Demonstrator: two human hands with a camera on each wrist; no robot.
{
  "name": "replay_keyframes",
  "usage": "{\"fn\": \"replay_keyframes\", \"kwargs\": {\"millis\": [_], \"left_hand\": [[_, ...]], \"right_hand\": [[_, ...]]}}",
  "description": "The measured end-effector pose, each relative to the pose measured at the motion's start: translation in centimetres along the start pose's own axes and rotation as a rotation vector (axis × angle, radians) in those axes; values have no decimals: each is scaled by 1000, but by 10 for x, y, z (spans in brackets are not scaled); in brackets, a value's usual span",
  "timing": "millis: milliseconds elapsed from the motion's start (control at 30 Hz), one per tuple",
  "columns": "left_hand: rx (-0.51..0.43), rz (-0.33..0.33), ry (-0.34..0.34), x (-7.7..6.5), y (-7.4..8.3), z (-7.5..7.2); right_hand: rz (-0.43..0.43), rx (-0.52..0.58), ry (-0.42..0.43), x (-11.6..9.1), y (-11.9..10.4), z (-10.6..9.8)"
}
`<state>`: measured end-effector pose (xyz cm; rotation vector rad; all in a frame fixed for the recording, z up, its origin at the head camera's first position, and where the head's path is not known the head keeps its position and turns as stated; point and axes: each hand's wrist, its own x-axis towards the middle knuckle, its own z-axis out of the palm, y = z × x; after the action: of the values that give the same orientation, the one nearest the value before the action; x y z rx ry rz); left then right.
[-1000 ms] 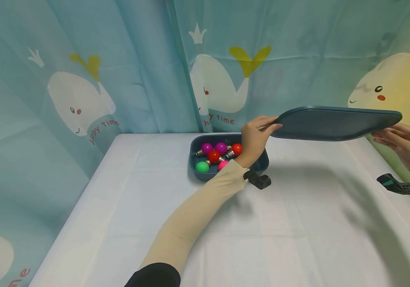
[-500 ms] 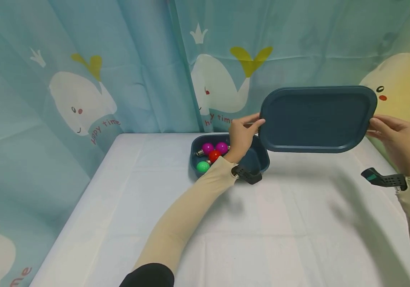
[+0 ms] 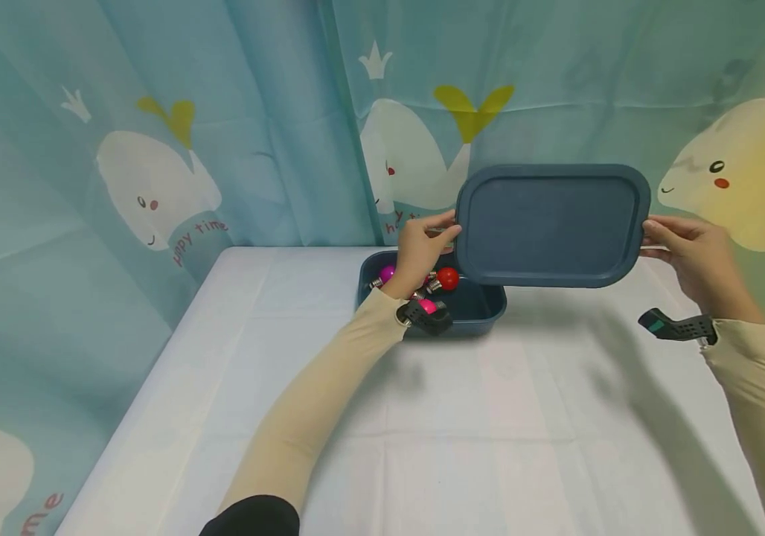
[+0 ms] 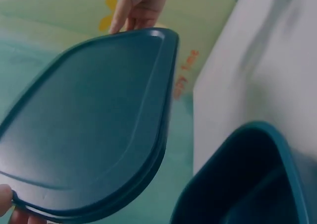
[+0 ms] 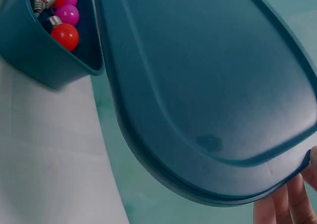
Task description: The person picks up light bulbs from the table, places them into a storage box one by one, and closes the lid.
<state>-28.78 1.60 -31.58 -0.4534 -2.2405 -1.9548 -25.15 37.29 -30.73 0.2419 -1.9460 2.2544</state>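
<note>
Both hands hold a dark blue rectangular lid (image 3: 553, 227) with rounded corners, tilted up above the table. My left hand (image 3: 417, 249) pinches its left edge, and my right hand (image 3: 687, 253) pinches the right edge. Below and to the left stands a matching dark blue box (image 3: 472, 325), its top uncovered. Inside lie several small coloured light bulbs, among them a red bulb (image 3: 448, 278), a purple bulb (image 3: 387, 273) and a pink bulb (image 3: 426, 306). The left hand and wrist hide part of the box and other bulbs. In the right wrist view, a red bulb (image 5: 65, 36) shows beside the lid.
A white cloth (image 3: 456, 432) covers the table. Behind it hangs a blue-green curtain (image 3: 289, 134) printed with whales. A black strap (image 3: 426, 318) is on the left wrist and another strap (image 3: 680, 326) on the right.
The lid has turned from nearly flat to facing me, and both hands have carried it left, so that it now partly overlaps the box in the head view.
</note>
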Motion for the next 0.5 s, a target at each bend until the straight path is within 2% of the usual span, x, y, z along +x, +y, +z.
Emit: {"fn": "replay_keyframes", "kwargs": {"millis": [167, 367, 500], "left_hand": [[-65, -92, -25, 0, -1, -17], [-97, -205, 7, 0, -6, -37], [-81, -245, 31, -3, -9, -50]], "right_hand": [[67, -73, 12, 6, 9, 11], [142, -201, 13, 12, 20, 30], [164, -318, 6, 17, 27, 44]]}}
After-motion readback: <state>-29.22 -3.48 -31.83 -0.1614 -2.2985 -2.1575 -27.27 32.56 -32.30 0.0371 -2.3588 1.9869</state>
